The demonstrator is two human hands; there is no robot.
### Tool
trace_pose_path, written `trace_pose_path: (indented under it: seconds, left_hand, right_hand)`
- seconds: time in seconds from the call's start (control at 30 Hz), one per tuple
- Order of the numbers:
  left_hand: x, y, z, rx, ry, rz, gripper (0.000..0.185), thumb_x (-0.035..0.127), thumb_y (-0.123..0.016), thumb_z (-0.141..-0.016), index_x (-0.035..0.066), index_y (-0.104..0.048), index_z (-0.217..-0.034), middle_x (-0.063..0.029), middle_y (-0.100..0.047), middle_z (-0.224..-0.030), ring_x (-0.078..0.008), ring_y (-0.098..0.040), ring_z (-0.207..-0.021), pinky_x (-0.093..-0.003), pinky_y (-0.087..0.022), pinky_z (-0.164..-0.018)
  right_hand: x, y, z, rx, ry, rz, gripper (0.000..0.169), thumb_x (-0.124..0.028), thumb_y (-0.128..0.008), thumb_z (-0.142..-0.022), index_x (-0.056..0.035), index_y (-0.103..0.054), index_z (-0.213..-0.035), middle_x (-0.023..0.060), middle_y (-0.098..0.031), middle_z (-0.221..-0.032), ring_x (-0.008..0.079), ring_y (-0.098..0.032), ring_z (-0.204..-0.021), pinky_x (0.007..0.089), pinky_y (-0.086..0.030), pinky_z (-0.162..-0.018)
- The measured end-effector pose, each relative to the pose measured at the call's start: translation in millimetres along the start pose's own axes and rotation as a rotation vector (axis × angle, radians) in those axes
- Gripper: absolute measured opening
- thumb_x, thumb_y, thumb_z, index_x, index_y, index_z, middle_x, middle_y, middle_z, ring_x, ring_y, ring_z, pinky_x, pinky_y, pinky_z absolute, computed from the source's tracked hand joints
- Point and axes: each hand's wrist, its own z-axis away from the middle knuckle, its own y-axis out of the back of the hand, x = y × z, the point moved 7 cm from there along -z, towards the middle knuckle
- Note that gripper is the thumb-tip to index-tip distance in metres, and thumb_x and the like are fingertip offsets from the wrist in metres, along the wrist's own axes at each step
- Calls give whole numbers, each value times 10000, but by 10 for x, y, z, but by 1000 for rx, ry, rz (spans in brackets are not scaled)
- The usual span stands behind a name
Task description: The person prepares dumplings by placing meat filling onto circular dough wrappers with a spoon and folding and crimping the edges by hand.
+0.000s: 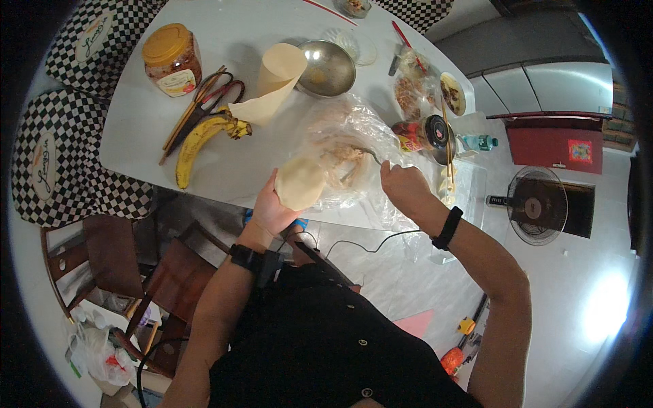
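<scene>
On my left hand (273, 204), palm up at the table's near edge, lies a round, pale dough wrapper (300, 183). My right hand (405, 186) grips the handle of a metal utensil (375, 154), whose far end is in a light brown, minced-looking filling (339, 155). That filling sits in a spread clear plastic bag (352, 120) just right of the wrapper. Whether the utensil is a spoon or a fork cannot be told. Beyond the bag stands a steel bowl (326, 69), with a curled cream-coloured sheet (275, 84) at its left.
A banana (199, 145), scissors (217, 92) and a lidded jar (171, 61) are at the left of the white table (143, 137). At the right are a black-lidded jar (423, 133), chopsticks (449, 137), a bag of brown food (408, 94) and a clear tray (472, 188) holding pale folded pieces.
</scene>
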Motion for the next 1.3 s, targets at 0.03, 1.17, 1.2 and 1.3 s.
trace_pose_path:
  seconds: [0.03, 1.17, 1.2, 1.3]
  left_hand:
    - [-2, 29, -17, -10, -3, 7, 505, 395, -305, -1017, 57, -448, -1364, -127, -468, -1404, -312, -436, -1295, -494, -302, -1102]
    - [66, 227, -58, -26, 1, -31, 490, 398, -306, -1016, 71, -471, -1341, -110, -490, -1384, -297, -445, -1289, -462, -313, -1104]
    - [66, 225, -48, -30, -9, -47, 491, 398, -307, -1015, 69, -472, -1340, -110, -490, -1384, -297, -444, -1291, -462, -312, -1105]
    - [85, 248, -24, 5, -11, -37, 490, 396, -311, -1015, 65, -474, -1337, -109, -492, -1383, -296, -444, -1290, -462, -312, -1105]
  right_hand:
    - [-15, -7, -22, 9, 7, -5, 416, -55, -570, -802, 140, -519, -1167, 150, -662, -760, 257, -675, -677, 356, -547, -578]
    - [92, 69, 121, 64, -56, -15, 442, -102, -551, -838, 7, -500, -1263, 111, -643, -826, 254, -673, -671, 358, -537, -548]
    - [73, 66, 109, 55, -52, -30, 445, -100, -552, -836, 14, -500, -1264, 111, -641, -819, 252, -672, -666, 357, -537, -548]
    - [14, 25, 81, 61, -24, 0, 459, -91, -550, -833, 37, -496, -1271, 112, -634, -793, 247, -665, -643, 355, -537, -545]
